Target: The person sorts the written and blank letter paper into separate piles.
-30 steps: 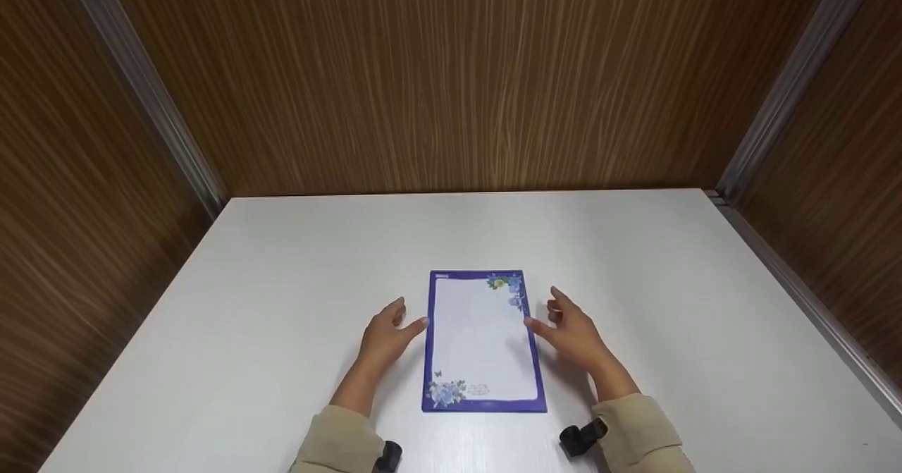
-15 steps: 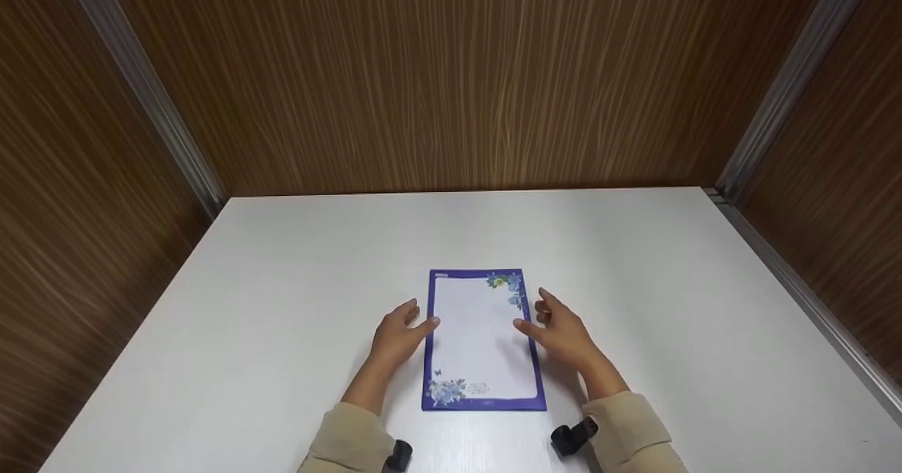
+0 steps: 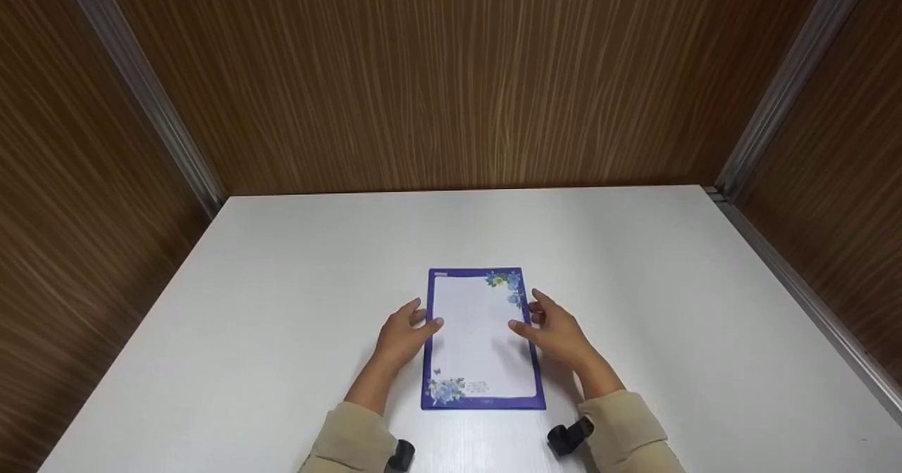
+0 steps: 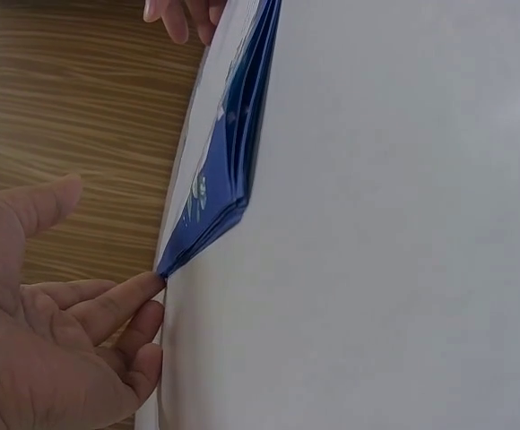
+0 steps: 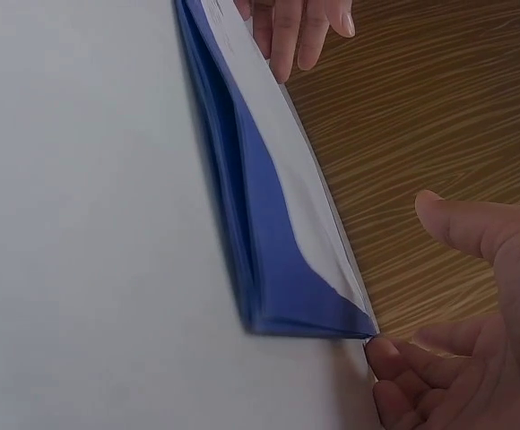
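Left panel: brown wood-grain wall [image 3: 77, 212], well to the left of the stack.
Left hand: your bare left hand [image 3: 403, 335] is at the stack's left edge, relaxed and pinching nothing; the thumb stands clear above the white face, a fingertip touching the edge.
Stack: the flat, rectangular stack of purple-bordered white paper [image 3: 479, 339] lies on the white table [image 3: 282, 304], between your hands. Several loose blue layers [image 4: 247, 116] gape at its near end.
Right hand: your bare right hand [image 3: 560, 332] mirrors the left at the stack's right edge, thumb raised, a fingertip meeting the edge, nothing pinched.
Good grip: you seem to be setting a two-sided hold; best get your fingertips under the lowest layer, then lower both thumbs evenly, so no sheet slips or creases.
Pale strip [image 3: 441, 274]: stack's far left corner; too small to read.
Blue flowers [image 3: 446, 390]: stack's near left corner.
Printed lines [image 3: 478, 387]: just right of those flowers; illegible.
Blue-and-yellow flowers [image 3: 502, 280]: stack's far right corner; you can make out no brand.
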Demonstrator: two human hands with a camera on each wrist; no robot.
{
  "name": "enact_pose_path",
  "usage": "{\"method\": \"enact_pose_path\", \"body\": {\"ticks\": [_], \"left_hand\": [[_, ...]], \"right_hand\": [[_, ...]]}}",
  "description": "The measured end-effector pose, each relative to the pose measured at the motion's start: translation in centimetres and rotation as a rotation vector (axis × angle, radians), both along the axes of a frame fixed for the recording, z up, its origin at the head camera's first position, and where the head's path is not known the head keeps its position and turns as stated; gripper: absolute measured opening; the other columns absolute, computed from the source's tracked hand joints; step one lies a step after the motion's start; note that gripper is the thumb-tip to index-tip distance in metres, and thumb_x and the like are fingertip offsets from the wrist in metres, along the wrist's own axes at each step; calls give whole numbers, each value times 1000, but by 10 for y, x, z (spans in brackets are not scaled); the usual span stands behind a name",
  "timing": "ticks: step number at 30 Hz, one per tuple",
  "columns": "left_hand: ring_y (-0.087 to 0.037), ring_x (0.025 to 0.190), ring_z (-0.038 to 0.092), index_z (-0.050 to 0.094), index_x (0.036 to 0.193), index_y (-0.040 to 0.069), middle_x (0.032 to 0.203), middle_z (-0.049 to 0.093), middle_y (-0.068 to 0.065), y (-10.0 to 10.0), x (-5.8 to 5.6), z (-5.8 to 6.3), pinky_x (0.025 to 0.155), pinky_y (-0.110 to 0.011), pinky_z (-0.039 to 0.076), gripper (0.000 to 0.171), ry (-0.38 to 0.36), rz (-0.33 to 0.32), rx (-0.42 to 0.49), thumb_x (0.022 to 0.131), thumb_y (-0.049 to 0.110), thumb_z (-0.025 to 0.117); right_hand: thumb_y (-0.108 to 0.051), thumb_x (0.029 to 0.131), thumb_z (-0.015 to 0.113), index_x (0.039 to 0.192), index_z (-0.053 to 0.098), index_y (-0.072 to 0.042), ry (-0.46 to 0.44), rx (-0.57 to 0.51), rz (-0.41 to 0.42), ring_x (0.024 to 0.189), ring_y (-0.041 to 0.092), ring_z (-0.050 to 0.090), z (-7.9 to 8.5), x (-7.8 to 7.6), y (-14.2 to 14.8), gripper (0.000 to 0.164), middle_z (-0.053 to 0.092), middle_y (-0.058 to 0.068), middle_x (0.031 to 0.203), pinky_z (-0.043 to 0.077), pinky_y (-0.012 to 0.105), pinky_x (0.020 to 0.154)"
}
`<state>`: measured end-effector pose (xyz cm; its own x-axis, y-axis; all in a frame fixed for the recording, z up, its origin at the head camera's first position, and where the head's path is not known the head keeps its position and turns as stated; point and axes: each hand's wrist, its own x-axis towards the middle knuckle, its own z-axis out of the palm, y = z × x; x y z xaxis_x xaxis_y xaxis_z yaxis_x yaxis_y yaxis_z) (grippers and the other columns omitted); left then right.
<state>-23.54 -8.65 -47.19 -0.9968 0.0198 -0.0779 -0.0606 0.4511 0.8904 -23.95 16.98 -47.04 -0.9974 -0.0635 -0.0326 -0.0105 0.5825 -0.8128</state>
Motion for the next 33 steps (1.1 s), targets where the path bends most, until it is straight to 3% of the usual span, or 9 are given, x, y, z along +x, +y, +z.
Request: {"method": "enact_pose_path", "body": {"ticks": [8, 15, 25, 33], "left_hand": [[-39, 128, 42, 35, 142, -6, 131, 55, -19, 1, 0, 1, 105, -49, 34, 69, -16, -5, 47, 90, 25, 66], [-37, 127, 44, 36, 141, -7, 128, 57, -18, 2, 1, 3, 107, -47, 32, 66, 6, 17, 56, 90, 21, 66], [-35, 123, 49, 39, 141, -4, 130, 55, -20, 1, 1, 2, 102, -41, 41, 59, 36, 15, 144, 92, 17, 64], [-33, 112, 57, 44, 138, -4, 129, 55, -20, 0, -2, 1, 90, -37, 50, 52, 58, 6, 242, 90, 3, 62]], "right_hand": [[-31, 87, 70, 145, 27, 7, 14, 6, 21, 119, 39, 50, -1, -1, 3, 82, 51, 25, 131, 38, 50, 102], [-24, 87, 71, 147, 27, 4, 19, -53, 21, 120, 39, 50, -1, -1, 4, 78, 49, 26, 133, 39, 50, 102], [-6, 87, 68, 147, 32, -4, 42, -122, -16, 115, 37, 53, 0, -1, 4, 70, 51, 23, 131, 45, 48, 96], [4, 85, 66, 143, 38, -3, 84, -204, -58, 106, 36, 59, -1, -5, 3, 65, 55, 23, 126, 52, 42, 87]]}}
